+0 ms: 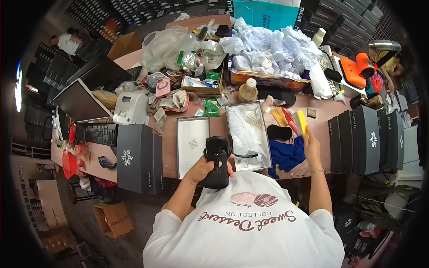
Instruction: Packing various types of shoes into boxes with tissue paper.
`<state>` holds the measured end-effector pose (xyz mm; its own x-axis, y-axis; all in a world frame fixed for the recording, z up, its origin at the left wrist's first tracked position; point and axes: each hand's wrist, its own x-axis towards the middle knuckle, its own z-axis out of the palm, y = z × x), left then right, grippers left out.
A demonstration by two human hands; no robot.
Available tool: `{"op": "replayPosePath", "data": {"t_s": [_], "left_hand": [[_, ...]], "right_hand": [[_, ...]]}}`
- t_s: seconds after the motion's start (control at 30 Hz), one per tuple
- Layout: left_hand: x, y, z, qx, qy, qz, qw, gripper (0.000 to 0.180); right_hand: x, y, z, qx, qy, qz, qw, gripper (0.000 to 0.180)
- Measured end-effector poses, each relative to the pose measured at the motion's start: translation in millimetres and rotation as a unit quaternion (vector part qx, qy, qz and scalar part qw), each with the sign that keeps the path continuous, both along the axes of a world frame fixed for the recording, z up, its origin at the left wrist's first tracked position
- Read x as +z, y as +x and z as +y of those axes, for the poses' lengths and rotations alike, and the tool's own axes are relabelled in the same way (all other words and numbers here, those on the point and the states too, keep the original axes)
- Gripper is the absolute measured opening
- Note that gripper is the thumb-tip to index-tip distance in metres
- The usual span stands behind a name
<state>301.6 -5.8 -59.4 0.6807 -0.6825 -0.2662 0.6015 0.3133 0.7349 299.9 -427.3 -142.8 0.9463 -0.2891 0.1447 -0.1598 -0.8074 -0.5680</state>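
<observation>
My left hand [200, 171] is closed around a black sandal [218, 154], held up near my body with its loose strap sticking out to the right. Behind the sandal lies an open shoebox [267, 154] lined with white tissue paper [243, 127]; its pale box lid [192, 127] rests beside it on the left. In my right hand [312, 142] is a yellow brush [302, 122] with pale bristles, raised over the table. Below that brush are a blue cloth [286, 154], a black item [279, 132] and a red brush [289, 120].
Dark shoeboxes stand at the right [363, 140] and left [134, 156]. Farther back are a carton of crumpled white paper [272, 49], a jar [247, 90], an orange device [353, 73], a white printer [130, 108] and a monitor [82, 102]. Other people appear at both far sides.
</observation>
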Motion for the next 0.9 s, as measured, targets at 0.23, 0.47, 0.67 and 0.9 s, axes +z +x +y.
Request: {"op": "replayPosePath", "data": {"t_s": [0.23, 0.47, 0.67, 0.9], "left_hand": [[-8, 12, -11, 0.033, 0.092, 0.056, 0.994, 0.044], [10, 45, -51, -0.033, 0.161, 0.010, 0.986, 0.033], [12, 54, -52, 0.024, 0.147, 0.006, 0.989, 0.033], [14, 60, -65, -0.007, 0.145, 0.017, 0.989, 0.024]], "right_hand": [[-86, -10, -28, -0.084, -0.140, 0.086, 0.983, 0.048], [-93, 57, 25, 0.253, -0.241, 0.027, 0.937, 0.046], [-49, 77, 12, 0.198, 0.002, -0.013, 0.980, 0.051], [-68, 168, -26, 0.034, -0.104, -0.022, 0.994, 0.046]]}}
